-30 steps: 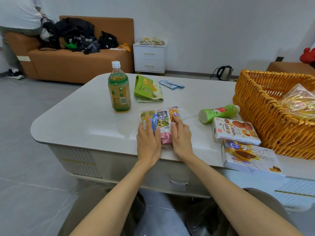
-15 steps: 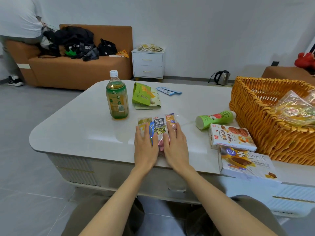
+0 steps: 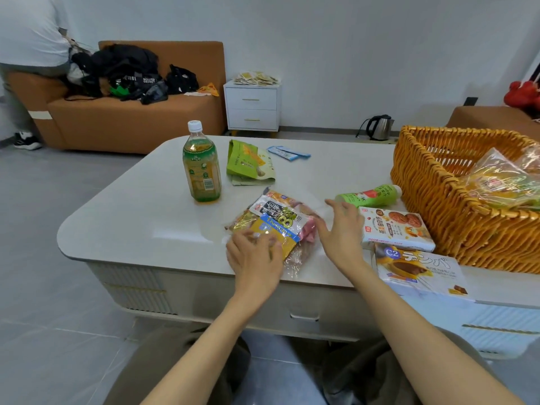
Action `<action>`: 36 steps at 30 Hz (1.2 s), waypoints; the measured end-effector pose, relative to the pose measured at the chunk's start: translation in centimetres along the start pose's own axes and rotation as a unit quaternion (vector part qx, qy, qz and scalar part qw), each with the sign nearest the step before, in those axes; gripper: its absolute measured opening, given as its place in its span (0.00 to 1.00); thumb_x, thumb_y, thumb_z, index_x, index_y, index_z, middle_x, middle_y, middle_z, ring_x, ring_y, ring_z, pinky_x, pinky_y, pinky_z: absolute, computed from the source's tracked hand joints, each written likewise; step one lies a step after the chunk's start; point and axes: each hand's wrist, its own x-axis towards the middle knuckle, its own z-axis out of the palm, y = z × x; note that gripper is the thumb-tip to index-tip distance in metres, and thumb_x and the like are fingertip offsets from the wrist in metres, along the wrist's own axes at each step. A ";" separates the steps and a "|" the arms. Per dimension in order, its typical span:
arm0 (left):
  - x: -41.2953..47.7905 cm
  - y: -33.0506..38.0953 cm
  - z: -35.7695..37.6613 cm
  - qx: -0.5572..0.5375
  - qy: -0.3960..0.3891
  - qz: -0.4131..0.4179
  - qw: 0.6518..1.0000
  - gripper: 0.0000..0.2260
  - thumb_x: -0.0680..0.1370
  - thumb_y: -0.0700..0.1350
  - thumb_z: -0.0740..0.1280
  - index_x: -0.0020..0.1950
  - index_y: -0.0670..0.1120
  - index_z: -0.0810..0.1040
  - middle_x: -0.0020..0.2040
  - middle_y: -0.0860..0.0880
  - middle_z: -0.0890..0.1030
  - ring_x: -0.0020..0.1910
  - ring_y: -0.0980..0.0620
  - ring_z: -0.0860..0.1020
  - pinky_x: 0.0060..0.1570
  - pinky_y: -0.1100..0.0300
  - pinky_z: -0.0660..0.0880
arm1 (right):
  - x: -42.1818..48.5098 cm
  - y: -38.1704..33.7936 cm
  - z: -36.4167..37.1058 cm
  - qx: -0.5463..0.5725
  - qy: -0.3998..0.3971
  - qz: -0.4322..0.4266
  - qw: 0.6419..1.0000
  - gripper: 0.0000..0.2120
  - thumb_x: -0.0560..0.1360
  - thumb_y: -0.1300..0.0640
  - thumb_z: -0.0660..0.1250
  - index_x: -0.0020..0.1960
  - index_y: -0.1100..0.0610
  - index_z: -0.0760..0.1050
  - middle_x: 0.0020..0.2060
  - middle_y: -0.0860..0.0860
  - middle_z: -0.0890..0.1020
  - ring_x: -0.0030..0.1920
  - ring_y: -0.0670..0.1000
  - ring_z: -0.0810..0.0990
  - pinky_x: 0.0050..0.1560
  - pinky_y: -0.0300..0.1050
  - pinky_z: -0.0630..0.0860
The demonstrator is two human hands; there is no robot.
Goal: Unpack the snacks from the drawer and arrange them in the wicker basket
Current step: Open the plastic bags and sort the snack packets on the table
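A clear bag of mixed snack packets lies on the white table, turned at an angle. My left hand rests on its near end, its fingertips blurred, so whether it holds the bag I cannot tell. My right hand hovers open just right of the bag, fingers spread. The wicker basket stands at the right with a clear bag of yellow snacks inside. Beside it lie a green tube, a cookie box and a chocolate-pie box.
A tea bottle stands upright at mid-table, with a green pouch and blue sachets behind it. The drawer front is below the table edge. A sofa, a nightstand, a kettle and a person at far left stand beyond.
The snack bag has rotated and slid a little rightward. My right hand has lifted off it and moved right; my left hand stays on its near end.
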 end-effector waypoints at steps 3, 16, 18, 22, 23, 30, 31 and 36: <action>2.4 -0.6 -1.5 -0.071 0.014 -0.022 0.997 0.15 0.79 0.46 0.62 0.65 0.49 0.76 0.68 0.42 0.61 0.69 0.42 0.58 0.68 0.53 0.57 | -0.6 0.4 -0.6 0.110 -0.084 0.145 0.980 0.30 0.79 0.53 0.64 0.76 0.58 0.57 0.70 0.60 0.66 0.69 0.59 0.65 0.68 0.50 0.63; 8.5 -3.4 -1.2 -0.128 -0.159 -0.109 0.973 0.33 0.69 0.71 0.57 0.71 0.59 0.70 0.64 0.50 0.77 0.65 0.46 0.73 0.69 0.49 0.66 | -0.2 -2.1 0.7 0.396 -0.161 0.277 0.861 0.35 0.76 0.59 0.69 0.72 0.55 0.48 0.58 0.54 0.76 0.48 0.51 0.79 0.44 0.45 0.78; 8.0 -3.4 -1.5 -0.211 -0.154 -0.111 0.959 0.30 0.68 0.68 0.61 0.66 0.57 0.75 0.60 0.53 0.80 0.60 0.50 0.77 0.64 0.52 0.71 | -0.2 -2.6 0.2 0.427 -0.155 0.252 0.854 0.35 0.75 0.58 0.71 0.71 0.51 0.50 0.53 0.51 0.78 0.46 0.50 0.80 0.37 0.42 0.77; 7.9 -2.4 -2.3 -0.360 -0.134 -0.107 0.917 0.17 0.77 0.59 0.65 0.62 0.53 0.78 0.53 0.51 0.84 0.51 0.51 0.81 0.54 0.58 0.75 | 0.5 -4.0 -2.6 0.423 -0.143 0.162 0.880 0.26 0.76 0.56 0.70 0.67 0.42 0.62 0.52 0.46 0.80 0.41 0.45 0.84 0.33 0.40 0.78; 7.9 -1.8 -2.8 -0.396 -0.128 -0.104 0.903 0.17 0.78 0.57 0.65 0.63 0.52 0.77 0.53 0.52 0.84 0.52 0.52 0.81 0.53 0.59 0.76 | 0.8 -4.1 -3.6 0.419 -0.152 0.152 0.882 0.22 0.77 0.53 0.68 0.66 0.40 0.65 0.56 0.47 0.79 0.44 0.47 0.84 0.38 0.43 0.80; 7.9 2.7 -5.6 -0.509 -0.159 -0.116 0.838 0.17 0.78 0.55 0.66 0.63 0.47 0.77 0.55 0.48 0.83 0.54 0.50 0.82 0.50 0.57 0.80 | 2.5 -5.3 -12.9 0.426 -0.225 0.048 0.875 0.25 0.77 0.70 0.60 0.69 0.50 0.71 0.49 0.59 0.80 0.53 0.59 0.82 0.52 0.44 0.81; 8.0 3.7 -6.2 -0.523 -0.165 -0.127 0.826 0.16 0.78 0.54 0.66 0.61 0.47 0.78 0.54 0.48 0.83 0.53 0.50 0.82 0.48 0.57 0.81 | 2.6 -5.6 -14.1 0.315 -0.215 -0.022 0.924 0.26 0.76 0.68 0.65 0.69 0.47 0.70 0.45 0.57 0.79 0.50 0.57 0.82 0.51 0.42 0.81; 8.4 8.8 -8.9 -0.530 -0.216 -0.167 0.803 0.16 0.77 0.60 0.64 0.53 0.49 0.79 0.49 0.48 0.82 0.41 0.55 0.81 0.31 0.64 0.79 | 3.9 -7.1 -18.6 -0.130 0.000 -0.168 0.977 0.24 0.67 0.36 0.71 0.57 0.47 0.72 0.52 0.47 0.65 0.53 0.47 0.61 0.53 0.42 0.62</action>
